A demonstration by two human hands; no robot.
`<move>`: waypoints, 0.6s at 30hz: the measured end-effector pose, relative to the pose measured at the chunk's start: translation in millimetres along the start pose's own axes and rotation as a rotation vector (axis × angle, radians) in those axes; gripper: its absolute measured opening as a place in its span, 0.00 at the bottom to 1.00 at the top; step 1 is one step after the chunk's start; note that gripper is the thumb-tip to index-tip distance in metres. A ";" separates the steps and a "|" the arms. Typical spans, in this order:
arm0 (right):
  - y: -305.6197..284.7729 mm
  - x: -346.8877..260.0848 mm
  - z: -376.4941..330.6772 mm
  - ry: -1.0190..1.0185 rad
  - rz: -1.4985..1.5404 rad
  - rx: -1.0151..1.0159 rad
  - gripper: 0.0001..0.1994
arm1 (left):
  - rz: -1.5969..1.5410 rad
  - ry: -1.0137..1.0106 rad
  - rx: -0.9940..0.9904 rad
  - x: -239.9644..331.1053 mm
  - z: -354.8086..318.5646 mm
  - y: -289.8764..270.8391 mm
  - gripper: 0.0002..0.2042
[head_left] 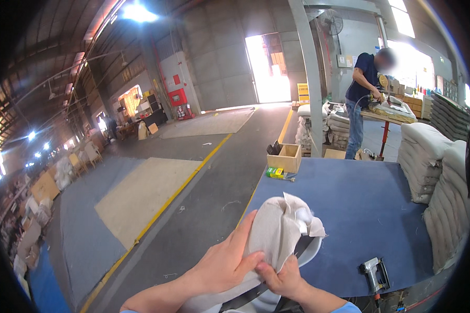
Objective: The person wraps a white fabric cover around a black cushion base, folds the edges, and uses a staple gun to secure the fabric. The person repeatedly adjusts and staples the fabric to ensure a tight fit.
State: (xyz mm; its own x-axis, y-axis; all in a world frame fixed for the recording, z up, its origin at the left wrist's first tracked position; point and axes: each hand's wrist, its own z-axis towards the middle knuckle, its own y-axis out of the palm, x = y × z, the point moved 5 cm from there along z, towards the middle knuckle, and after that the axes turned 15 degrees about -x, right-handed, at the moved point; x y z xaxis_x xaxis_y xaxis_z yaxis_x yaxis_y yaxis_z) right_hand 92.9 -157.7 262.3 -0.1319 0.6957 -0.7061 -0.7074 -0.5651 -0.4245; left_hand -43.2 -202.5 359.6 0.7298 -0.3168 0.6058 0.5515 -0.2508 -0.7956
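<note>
A padded piece in a beige fabric cover point(269, 227) stands tilted in front of me, at the near left edge of the blue-topped table. White stuffing point(303, 220) shows at its open upper corner, where the cloth edges are loose. Under it a pale curved rim point(312, 251) is partly visible. My left hand point(219, 265) is closed around the left side of the cover, thumb pressed on the cloth. With bent fingers, my right hand point(286, 280) pinches the fabric close to the left thumb. A pneumatic staple gun point(375, 275) lies on the table to the right of my right hand.
On the blue table point(350, 208), a wooden box point(286, 157) and a green-yellow carton point(275, 172) sit at the far left corner. Stacked beige cushions point(425, 161) line the right side. Beyond, a person point(363, 96) works at another bench. Yellow floor lines point(177, 195) run left.
</note>
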 end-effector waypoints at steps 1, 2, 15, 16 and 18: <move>2.8 -3.6 -6.8 -0.005 -0.091 -0.040 0.17 | -0.016 0.070 -0.029 -2.3 -1.3 1.8 0.43; 4.0 -7.6 -12.0 -0.048 -0.074 0.016 0.20 | -0.037 0.144 -0.064 -4.3 -0.5 2.2 0.44; 46.8 -8.0 -47.9 -0.189 0.070 0.139 0.36 | -1.125 0.516 -0.374 34.0 70.2 9.5 0.52; 42.6 -5.9 -49.4 -0.188 0.179 0.118 0.38 | -1.052 0.503 -0.324 35.1 65.5 8.5 0.52; 32.3 -22.7 -41.0 -0.240 -0.067 0.131 0.35 | -0.865 0.477 -0.234 33.8 54.6 6.3 0.52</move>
State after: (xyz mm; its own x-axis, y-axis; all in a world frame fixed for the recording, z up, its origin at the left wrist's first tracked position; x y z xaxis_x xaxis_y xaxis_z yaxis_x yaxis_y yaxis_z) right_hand 101.6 -210.0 241.4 -0.2309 0.8237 -0.5179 -0.8020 -0.4625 -0.3779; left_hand 6.9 -164.9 374.6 -0.1474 -0.2609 0.9541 0.6837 -0.7239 -0.0923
